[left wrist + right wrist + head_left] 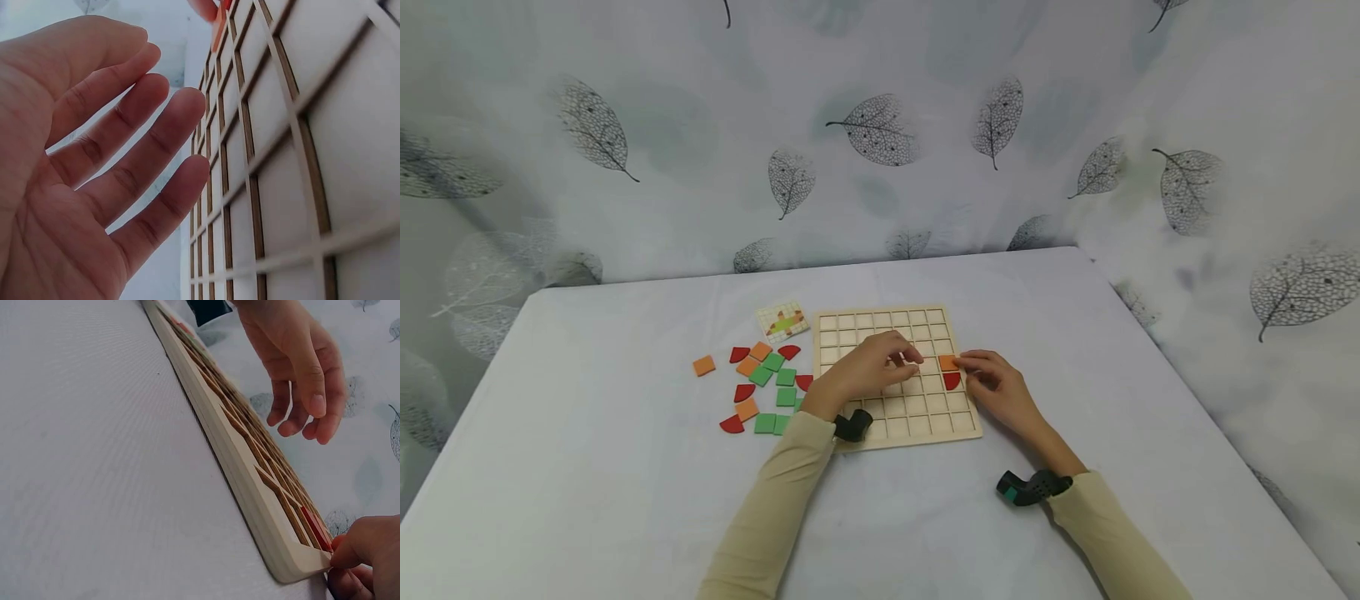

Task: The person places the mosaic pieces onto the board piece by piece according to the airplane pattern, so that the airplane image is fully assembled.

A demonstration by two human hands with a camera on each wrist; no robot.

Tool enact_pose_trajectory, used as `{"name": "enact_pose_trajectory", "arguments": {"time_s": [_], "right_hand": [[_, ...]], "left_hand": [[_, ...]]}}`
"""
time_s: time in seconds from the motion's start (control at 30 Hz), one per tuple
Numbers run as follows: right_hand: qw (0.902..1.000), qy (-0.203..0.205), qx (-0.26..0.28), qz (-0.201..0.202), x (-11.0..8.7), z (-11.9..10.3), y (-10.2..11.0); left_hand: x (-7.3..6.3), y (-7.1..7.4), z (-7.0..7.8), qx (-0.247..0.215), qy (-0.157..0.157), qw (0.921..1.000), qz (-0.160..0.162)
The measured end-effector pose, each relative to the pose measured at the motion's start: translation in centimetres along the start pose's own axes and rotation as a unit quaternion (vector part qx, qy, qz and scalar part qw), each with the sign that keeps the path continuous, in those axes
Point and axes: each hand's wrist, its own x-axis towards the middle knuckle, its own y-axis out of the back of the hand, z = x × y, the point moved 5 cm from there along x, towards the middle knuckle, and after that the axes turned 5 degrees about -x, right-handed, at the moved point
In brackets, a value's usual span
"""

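My left hand (880, 362) hovers over the middle of the wooden grid board (853, 337), holding nothing. Its fingers are spread and loosely bent in the left wrist view. My right hand (1003, 392) is at the board's right edge, fingertips at an orange square tile (948, 363) that lies in a right-hand cell. Directly below that tile sits a red quarter-round tile (952, 381). In the right wrist view the right thumb and fingers come right up to the board's rim, close to the red tile (316, 529).
Left of the board lie loose green squares (786, 397), orange squares (703, 365) and red quarter-round pieces (732, 424). A small pattern card (782, 322) lies by the board's upper left corner. A white cloth (602, 417) covers the table.
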Motion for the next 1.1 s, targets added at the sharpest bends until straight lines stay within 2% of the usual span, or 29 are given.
{"name": "enact_pose_trajectory", "arguments": {"time_s": [0.13, 0.2, 0.4, 0.87, 0.97, 1.1], "right_hand": [[1.0, 0.008, -0.001, -0.001, -0.2, -1.9, 0.5], [0.9998, 0.018, -0.009, 0.0, -0.2, -1.5, 0.5], [0.9999, 0.017, 0.004, 0.003, 0.0, 1.6, -0.3], [0.9996, 0.023, 0.017, 0.005, 0.0, 1.6, -0.1], [0.9995, 0.027, 0.017, 0.003, 0.0, 1.4, -0.3], [0.9999, 0.012, 0.007, 0.0, 0.0, 1.4, -0.3]], "left_hand": [[-0.8, 0.6, -0.7, 0.005, 0.013, 0.9999, 0.006], [-1.2, 0.9, -0.9, 0.003, 0.019, 0.9998, 0.009], [-2.5, 1.9, -1.3, 0.008, 0.024, 0.9995, 0.02], [-5.0, 3.6, -2.3, 0.025, 0.019, 0.9985, 0.045], [-5.7, 4.0, -2.5, 0.028, 0.022, 0.9982, 0.048], [-6.5, 4.5, -2.9, 0.028, 0.035, 0.9977, 0.051]]}}
